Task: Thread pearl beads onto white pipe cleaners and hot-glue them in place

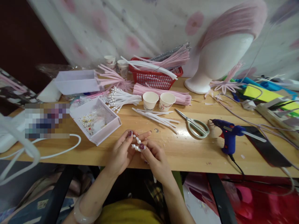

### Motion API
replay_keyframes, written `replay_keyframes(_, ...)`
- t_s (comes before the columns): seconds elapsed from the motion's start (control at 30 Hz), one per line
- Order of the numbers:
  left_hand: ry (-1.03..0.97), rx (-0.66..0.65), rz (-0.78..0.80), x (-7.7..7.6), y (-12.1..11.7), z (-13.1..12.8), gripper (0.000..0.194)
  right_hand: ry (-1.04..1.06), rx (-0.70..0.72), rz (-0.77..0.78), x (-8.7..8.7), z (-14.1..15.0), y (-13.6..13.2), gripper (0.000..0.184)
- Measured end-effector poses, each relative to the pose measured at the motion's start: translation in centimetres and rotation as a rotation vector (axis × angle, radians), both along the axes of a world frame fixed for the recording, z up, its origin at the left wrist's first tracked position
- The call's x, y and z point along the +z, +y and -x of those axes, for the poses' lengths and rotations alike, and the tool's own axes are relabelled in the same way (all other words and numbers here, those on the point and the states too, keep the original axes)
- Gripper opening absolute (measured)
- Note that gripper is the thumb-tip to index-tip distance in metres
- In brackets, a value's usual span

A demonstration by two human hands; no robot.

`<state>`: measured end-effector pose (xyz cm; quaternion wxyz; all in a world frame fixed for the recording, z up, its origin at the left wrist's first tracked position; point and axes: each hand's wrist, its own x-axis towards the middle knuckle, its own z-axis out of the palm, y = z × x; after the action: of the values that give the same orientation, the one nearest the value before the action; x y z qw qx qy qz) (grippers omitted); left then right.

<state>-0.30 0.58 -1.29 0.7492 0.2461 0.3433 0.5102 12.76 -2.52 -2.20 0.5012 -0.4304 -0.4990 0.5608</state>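
Pearl-beaded piece (136, 148) held between both hands, over the near edge of the table (191, 161). Left hand (120, 155): thumb and fingers pinched on one beaded end. Right hand (157, 155): fingers closed on the other beads. Judged partly complete: pearl-tipped stem bundle (123, 99) lies assembled; plain white stems (154, 117) appear unbeaded. Paper cup (167, 104) lettering, glue gun (227, 137) label: illegible.

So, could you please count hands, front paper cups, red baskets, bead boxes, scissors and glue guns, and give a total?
Hands: 2
Front paper cups: 2
Red basket: 1
Bead box: 1
Scissors: 1
Glue gun: 1
Total: 8
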Motion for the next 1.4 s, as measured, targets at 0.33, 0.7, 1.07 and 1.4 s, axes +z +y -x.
replay_keyframes(0.33,-0.001,-0.031,-0.017,0.16,0.05,-0.06,0.036,0.0,0.008,0.013,0.17,0.0,-0.02,0.037)
replay_keyframes(0.7,0.094,-0.005,-0.105,0.39,-0.37,-0.26,0.038,0.01,0.009,0.018,0.01,0.0,0.04,0.035)
replay_keyframes(1.07,0.119,-0.021,-0.142,0.16,-0.38,-0.28,0.037,0.001,0.011,0.01,-0.1,-0.1,-0.15,0.031)
replay_keyframes(1.4,0.149,-0.033,-0.187,-0.11,-0.33,-0.34,0.035,-0.005,0.009,0.016,0.01,-0.08,-0.17,0.031)
